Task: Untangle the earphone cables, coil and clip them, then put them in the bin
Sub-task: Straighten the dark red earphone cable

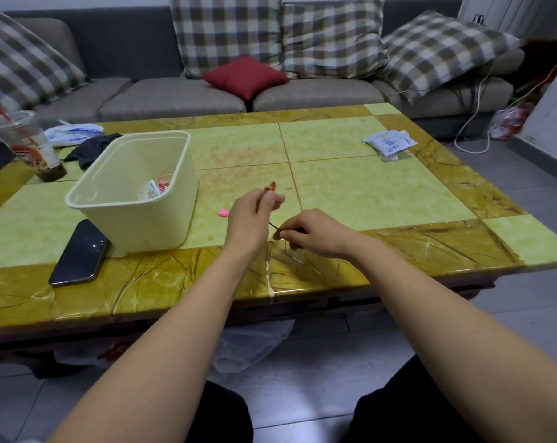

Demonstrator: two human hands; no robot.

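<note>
My left hand (251,219) is raised over the table and grips one end of a thin dark-red earphone cable (273,226); a short piece sticks out above its fingers. My right hand (312,233) pinches the same cable lower down, near the table's front edge. The cable runs taut between the two hands. A small pink clip (223,213) lies on the table just left of my left hand. The cream plastic bin (181,199) stands to the left and holds pink and white items at its bottom.
A black phone (80,254) lies in front of the bin. A plastic cup (30,145), dark cloth (93,148) and a white packet (74,133) sit at the back left. Another packet (389,143) lies at the back right. A sofa with cushions stands behind the table (382,193).
</note>
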